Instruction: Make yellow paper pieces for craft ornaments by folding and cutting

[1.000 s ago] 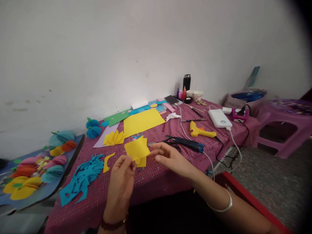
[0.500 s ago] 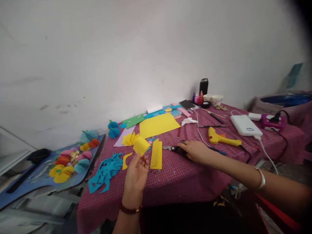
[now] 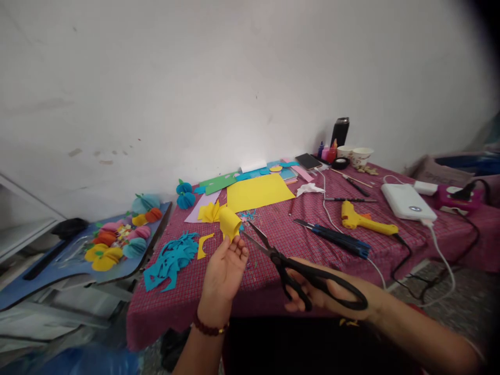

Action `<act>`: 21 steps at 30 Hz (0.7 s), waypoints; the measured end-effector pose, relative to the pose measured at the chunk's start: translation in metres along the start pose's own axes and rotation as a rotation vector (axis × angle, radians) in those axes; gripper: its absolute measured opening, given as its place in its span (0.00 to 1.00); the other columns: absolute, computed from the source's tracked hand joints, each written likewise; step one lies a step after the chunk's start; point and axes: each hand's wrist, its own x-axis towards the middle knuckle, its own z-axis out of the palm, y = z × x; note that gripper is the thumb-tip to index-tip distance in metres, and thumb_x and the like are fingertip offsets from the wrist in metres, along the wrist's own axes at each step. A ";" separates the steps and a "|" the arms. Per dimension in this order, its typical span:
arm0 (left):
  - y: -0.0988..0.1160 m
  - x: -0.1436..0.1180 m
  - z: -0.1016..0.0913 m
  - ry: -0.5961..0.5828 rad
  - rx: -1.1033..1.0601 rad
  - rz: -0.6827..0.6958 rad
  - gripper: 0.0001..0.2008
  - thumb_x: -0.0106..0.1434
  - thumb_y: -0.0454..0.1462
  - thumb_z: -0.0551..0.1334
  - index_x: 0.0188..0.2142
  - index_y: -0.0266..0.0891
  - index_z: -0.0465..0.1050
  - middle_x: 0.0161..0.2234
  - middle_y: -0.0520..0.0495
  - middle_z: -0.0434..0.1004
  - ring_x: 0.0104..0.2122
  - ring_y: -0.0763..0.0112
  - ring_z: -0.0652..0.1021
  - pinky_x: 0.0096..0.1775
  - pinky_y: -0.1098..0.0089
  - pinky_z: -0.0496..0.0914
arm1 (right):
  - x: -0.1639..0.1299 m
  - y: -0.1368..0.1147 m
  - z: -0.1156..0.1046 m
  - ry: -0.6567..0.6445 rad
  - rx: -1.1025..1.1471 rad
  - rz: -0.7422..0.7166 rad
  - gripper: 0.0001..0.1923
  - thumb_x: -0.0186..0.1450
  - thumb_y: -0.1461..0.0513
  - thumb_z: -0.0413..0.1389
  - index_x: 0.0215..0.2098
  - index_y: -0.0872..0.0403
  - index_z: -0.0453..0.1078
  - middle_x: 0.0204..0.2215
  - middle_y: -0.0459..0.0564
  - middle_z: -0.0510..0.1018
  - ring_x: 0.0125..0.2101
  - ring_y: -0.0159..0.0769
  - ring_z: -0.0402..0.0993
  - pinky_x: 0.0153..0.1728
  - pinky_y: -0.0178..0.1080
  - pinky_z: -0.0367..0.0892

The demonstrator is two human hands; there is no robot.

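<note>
Folded yellow paper [image 3: 230,223] held up above the near table edge, pinched at its lower end by the left hand [image 3: 223,274], fingertips closed on it. Right hand [image 3: 332,298] grips black scissors [image 3: 291,263] through the handle loops; blades parted, tips just beside the paper — not yet on it. Risk, as I judge it: the left fingertips sit close under the blade line, so a low bite could nick them; the small curled piece could also twist in the pinch and the cut run crooked. Room: both hands work in open air before the table [image 3: 273,271]; blue scraps [image 3: 170,259] lie left, glue gun [image 3: 365,219] well right, clear of the elbows.
</note>
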 end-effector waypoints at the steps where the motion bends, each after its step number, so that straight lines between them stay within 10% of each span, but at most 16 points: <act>1: 0.000 -0.001 0.001 -0.003 0.004 0.005 0.13 0.70 0.31 0.50 0.33 0.32 0.72 0.28 0.48 0.73 0.27 0.75 0.76 0.32 0.73 0.73 | 0.002 0.007 0.000 -0.015 0.079 -0.011 0.33 0.59 0.46 0.61 0.58 0.46 0.65 0.42 0.51 0.69 0.42 0.39 0.68 0.49 0.49 0.64; 21: -0.026 0.015 -0.008 -0.031 0.196 0.273 0.06 0.54 0.30 0.67 0.31 0.36 0.71 0.28 0.51 0.75 0.27 0.75 0.76 0.33 0.74 0.71 | 0.041 0.024 0.030 0.102 0.481 -0.200 0.28 0.58 0.46 0.62 0.51 0.52 0.70 0.34 0.49 0.74 0.34 0.34 0.69 0.54 0.56 0.59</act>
